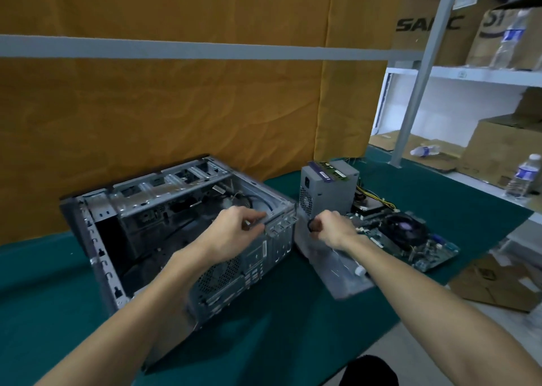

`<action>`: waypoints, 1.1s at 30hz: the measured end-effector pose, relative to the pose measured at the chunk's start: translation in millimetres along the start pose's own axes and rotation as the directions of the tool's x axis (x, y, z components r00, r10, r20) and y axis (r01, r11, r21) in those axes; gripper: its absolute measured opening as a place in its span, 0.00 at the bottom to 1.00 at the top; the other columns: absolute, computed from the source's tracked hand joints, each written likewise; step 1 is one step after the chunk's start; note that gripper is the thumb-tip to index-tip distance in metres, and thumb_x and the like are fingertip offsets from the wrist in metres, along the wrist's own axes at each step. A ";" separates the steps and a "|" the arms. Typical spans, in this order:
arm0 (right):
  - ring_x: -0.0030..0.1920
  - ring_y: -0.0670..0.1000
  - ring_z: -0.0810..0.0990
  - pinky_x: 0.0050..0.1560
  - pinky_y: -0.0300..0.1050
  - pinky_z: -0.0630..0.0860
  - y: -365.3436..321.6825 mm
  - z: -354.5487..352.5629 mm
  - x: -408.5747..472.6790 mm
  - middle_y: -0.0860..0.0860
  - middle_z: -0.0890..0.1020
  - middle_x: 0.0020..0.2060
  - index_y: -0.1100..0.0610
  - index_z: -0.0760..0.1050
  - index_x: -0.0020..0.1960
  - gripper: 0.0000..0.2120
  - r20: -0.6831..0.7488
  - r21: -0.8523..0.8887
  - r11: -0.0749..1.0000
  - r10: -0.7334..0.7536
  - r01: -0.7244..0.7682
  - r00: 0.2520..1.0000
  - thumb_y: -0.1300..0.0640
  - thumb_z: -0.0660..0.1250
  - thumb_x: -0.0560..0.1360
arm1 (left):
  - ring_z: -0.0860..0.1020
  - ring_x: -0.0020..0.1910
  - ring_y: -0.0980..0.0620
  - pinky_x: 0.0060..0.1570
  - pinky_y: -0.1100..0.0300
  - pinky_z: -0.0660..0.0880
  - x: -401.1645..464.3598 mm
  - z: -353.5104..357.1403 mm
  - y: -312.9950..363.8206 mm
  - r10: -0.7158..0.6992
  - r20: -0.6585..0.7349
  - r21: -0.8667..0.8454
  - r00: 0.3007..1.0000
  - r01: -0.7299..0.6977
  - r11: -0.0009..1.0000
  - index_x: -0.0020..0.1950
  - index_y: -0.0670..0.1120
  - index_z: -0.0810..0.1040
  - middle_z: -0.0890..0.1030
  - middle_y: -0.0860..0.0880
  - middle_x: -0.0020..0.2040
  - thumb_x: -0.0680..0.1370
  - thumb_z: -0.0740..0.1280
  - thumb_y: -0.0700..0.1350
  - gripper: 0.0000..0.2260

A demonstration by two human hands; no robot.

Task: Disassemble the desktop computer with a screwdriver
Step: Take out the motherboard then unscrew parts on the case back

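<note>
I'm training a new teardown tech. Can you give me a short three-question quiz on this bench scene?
1. True or false: the motherboard is still inside the case.
2. Which hand touches the case's rear top edge: A left, B right?
3. What grey box stands right of the case, with a memory stick on top?

Key: 1 false, it lies on the green mat. 2 A. 3 The power supply.

One computer case [181, 239], one power supply [328, 189], one motherboard [410, 239], two hands, and three water bottles.
</note>
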State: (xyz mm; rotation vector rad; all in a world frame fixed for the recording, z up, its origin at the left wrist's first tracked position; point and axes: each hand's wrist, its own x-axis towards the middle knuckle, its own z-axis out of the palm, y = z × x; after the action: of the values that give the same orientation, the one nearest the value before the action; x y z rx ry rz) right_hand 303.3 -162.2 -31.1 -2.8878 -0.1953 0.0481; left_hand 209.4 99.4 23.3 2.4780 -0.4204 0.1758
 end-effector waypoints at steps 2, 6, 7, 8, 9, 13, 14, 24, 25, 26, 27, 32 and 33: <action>0.52 0.61 0.82 0.50 0.51 0.79 4.3 6.1 9.1 0.56 0.84 0.50 0.51 0.83 0.52 0.06 0.016 -0.011 1.000 0.001 -0.001 1.000 0.54 0.71 0.75 | 0.69 0.53 0.73 0.44 0.62 0.70 -1.5 2.4 -3.3 0.015 -0.014 -0.073 1.000 -0.016 0.997 0.69 0.45 0.79 0.83 0.49 0.56 0.82 0.67 0.47 0.16; 0.45 0.58 0.83 0.41 0.47 0.76 7.8 12.1 17.9 0.52 0.84 0.41 0.51 0.82 0.42 0.05 -0.043 0.105 0.995 0.005 0.000 0.999 0.50 0.73 0.74 | 0.72 0.52 0.72 0.36 0.75 0.70 -2.0 1.5 -4.4 0.016 0.000 -0.084 1.000 -0.016 0.996 0.70 0.46 0.79 0.84 0.48 0.57 0.82 0.68 0.48 0.17; 0.43 0.55 0.84 0.39 0.45 0.76 6.3 10.2 18.7 0.49 0.84 0.40 0.49 0.80 0.40 0.06 -0.128 0.215 0.977 0.030 -0.001 0.991 0.53 0.71 0.75 | 0.75 0.51 0.70 0.37 0.78 0.69 -2.0 0.9 -3.9 0.013 0.006 -0.078 1.000 -0.013 0.997 0.70 0.47 0.79 0.83 0.47 0.58 0.82 0.67 0.48 0.17; 0.41 0.51 0.84 0.38 0.44 0.77 2.6 5.7 19.0 0.47 0.85 0.38 0.47 0.79 0.39 0.08 -0.238 0.355 0.935 0.070 0.019 0.969 0.55 0.69 0.77 | 0.75 0.51 0.70 0.37 0.78 0.68 -2.4 0.1 -3.2 0.010 0.012 -0.077 1.000 -0.009 0.997 0.70 0.47 0.79 0.83 0.48 0.59 0.82 0.67 0.48 0.17; 0.38 0.48 0.84 0.38 0.45 0.80 -2.8 -1.5 19.5 0.46 0.85 0.37 0.45 0.78 0.40 0.10 -0.337 0.490 0.869 0.117 0.068 0.934 0.54 0.68 0.79 | 0.76 0.48 0.70 0.37 0.78 0.68 -2.7 -0.8 -2.4 0.002 0.016 -0.079 1.000 -0.001 0.997 0.70 0.47 0.78 0.83 0.48 0.60 0.82 0.67 0.48 0.17; 0.43 0.47 0.83 0.45 0.55 0.81 -47.9 -40.5 19.2 0.44 0.83 0.43 0.47 0.78 0.55 0.22 -0.219 0.608 0.779 -0.022 0.154 0.976 0.32 0.60 0.74 | 0.75 0.34 0.72 0.34 0.77 0.68 -3.9 -2.9 2.9 -0.026 0.022 -0.099 0.999 0.028 0.995 0.70 0.46 0.78 0.83 0.46 0.61 0.83 0.65 0.45 0.15; 0.48 0.46 0.82 0.47 0.52 0.78 -64.1 -45.7 17.6 0.43 0.82 0.50 0.49 0.75 0.64 0.32 -0.103 0.536 0.832 -0.102 0.142 0.989 0.28 0.58 0.73 | 0.74 0.33 0.73 0.34 0.78 0.67 -5.0 -3.3 4.9 -0.032 0.025 -0.096 0.999 0.034 0.995 0.70 0.46 0.78 0.83 0.45 0.61 0.83 0.64 0.45 0.15; 0.42 0.53 0.81 0.37 0.46 0.72 -86.4 -43.5 -34.2 0.54 0.82 0.48 0.56 0.74 0.63 0.14 0.010 0.289 0.944 -0.166 0.156 0.986 0.49 0.60 0.84 | 0.74 0.24 0.59 0.25 0.67 0.63 -49.2 -20.3 28.3 -0.079 0.114 -0.191 0.990 0.100 0.976 0.62 0.48 0.84 0.83 0.57 0.34 0.83 0.66 0.48 0.11; 0.41 0.53 0.81 0.36 0.46 0.71 -82.5 -44.3 -43.2 0.53 0.82 0.46 0.57 0.74 0.60 0.13 0.020 0.259 0.955 -0.156 0.146 0.987 0.49 0.60 0.84 | 0.68 0.23 0.58 0.27 0.66 0.64 -57.0 -21.8 28.1 -0.106 0.106 -0.203 0.989 0.126 0.971 0.57 0.48 0.86 0.79 0.55 0.28 0.83 0.66 0.51 0.11; 0.42 0.54 0.81 0.35 0.46 0.70 -79.0 -46.6 -49.9 0.54 0.81 0.45 0.58 0.74 0.58 0.13 0.043 0.216 0.968 -0.143 0.131 0.989 0.49 0.60 0.83 | 0.67 0.24 0.57 0.29 0.63 0.66 -64.8 -23.4 24.8 -0.141 0.075 -0.184 0.987 0.153 0.971 0.52 0.48 0.86 0.75 0.56 0.26 0.83 0.65 0.54 0.13; 0.42 0.54 0.81 0.36 0.46 0.70 -76.4 -50.5 -55.9 0.56 0.81 0.45 0.59 0.75 0.57 0.13 0.084 0.170 0.979 -0.126 0.110 0.989 0.50 0.60 0.83 | 0.70 0.26 0.56 0.32 0.62 0.68 -73.5 -26.0 20.2 -0.183 0.010 -0.096 0.983 0.183 0.978 0.48 0.49 0.85 0.76 0.56 0.27 0.83 0.63 0.55 0.15; 0.50 0.57 0.76 0.45 0.50 0.72 -97.5 -63.3 -62.5 0.59 0.75 0.60 0.62 0.60 0.73 0.21 0.214 0.035 0.999 -0.026 0.019 0.976 0.57 0.58 0.82 | 0.69 0.68 0.40 0.67 0.45 0.64 -113.9 -45.7 -12.0 -0.399 -0.382 0.450 0.834 0.545 0.707 0.67 0.54 0.77 0.75 0.48 0.68 0.80 0.63 0.52 0.15; 0.55 0.59 0.78 0.48 0.52 0.74 -102.2 -59.6 -63.6 0.61 0.74 0.64 0.62 0.56 0.77 0.26 0.173 0.051 0.999 -0.024 0.016 0.985 0.57 0.60 0.83 | 0.66 0.71 0.38 0.69 0.44 0.62 -119.8 -49.0 -16.9 -0.473 -0.376 0.437 0.797 0.603 0.668 0.69 0.52 0.75 0.72 0.46 0.71 0.80 0.64 0.52 0.18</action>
State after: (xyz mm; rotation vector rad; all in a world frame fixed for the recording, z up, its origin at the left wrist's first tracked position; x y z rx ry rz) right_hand 230.0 -87.1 52.8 -2.8316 -0.2509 0.2977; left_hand 101.2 172.1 26.9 2.9561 0.5718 0.3723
